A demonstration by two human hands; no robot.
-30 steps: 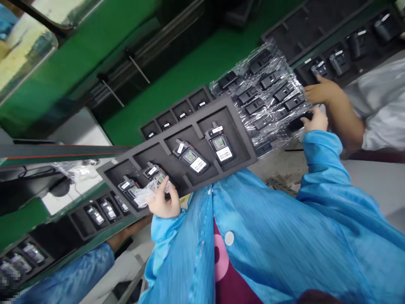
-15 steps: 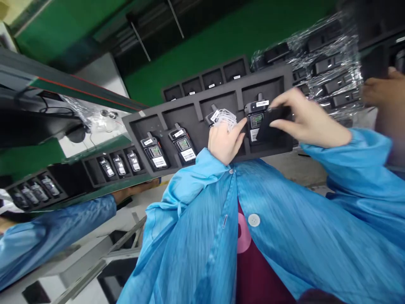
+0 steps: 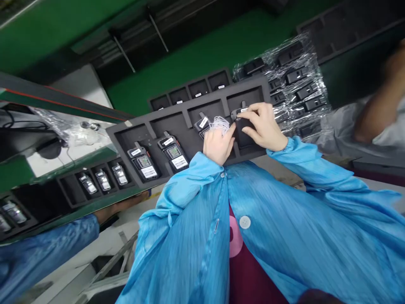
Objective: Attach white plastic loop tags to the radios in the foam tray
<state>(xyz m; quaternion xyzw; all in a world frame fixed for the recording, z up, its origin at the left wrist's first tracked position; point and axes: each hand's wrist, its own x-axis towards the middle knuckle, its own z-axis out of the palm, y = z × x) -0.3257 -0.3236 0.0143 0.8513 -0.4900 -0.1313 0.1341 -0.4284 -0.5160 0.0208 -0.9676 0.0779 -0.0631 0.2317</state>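
Observation:
My left hand (image 3: 218, 145) is closed around a bundle of thin white rectangular loops (image 3: 220, 123), which stick out past its fingers. Beside it a handheld radio (image 3: 201, 123) lies partly covered by the hand. My right hand (image 3: 261, 126) presses a black cover (image 3: 245, 131) onto the back of a radio at the right end of the black foam tray (image 3: 196, 102). Thumb and fingertips rest on that cover, and the label area below is hidden. Two more radios lie to the left, one with its label panel facing up (image 3: 174, 153) and another (image 3: 144, 164) farther left.
Behind this tray stands a smaller compartment tray (image 3: 180, 96). Plastic-wrapped black parts (image 3: 295, 80) lie to the right. Another tray with radios (image 3: 103, 179) is at left, near another person's blue sleeve (image 3: 63, 238). A blurred arm (image 3: 379, 101) shows at far right.
The black cover has gone from being held tilted over the right-hand radio to lying flat on it, my right hand moving left with it. My left hand still grips the white loops.

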